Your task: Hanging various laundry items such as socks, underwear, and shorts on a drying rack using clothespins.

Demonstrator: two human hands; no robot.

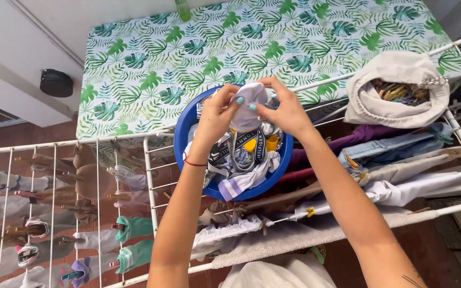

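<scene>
Both grips pinch a small white garment (253, 98), left hand (217, 114) and right hand (286, 112) closed on it above a blue basin (183, 140); beige peg bag (396, 88) sits right.

Bright, even daylight w/ no harsh glare; leaf-print board (273, 48) is lit flat and colours read clean. Shadows are soft, darkest under the drying rack (150, 176) and on the floor at bottom right. Focus sharp at centre; slight wide-angle bending at the edges, rack rails bow outward.
</scene>
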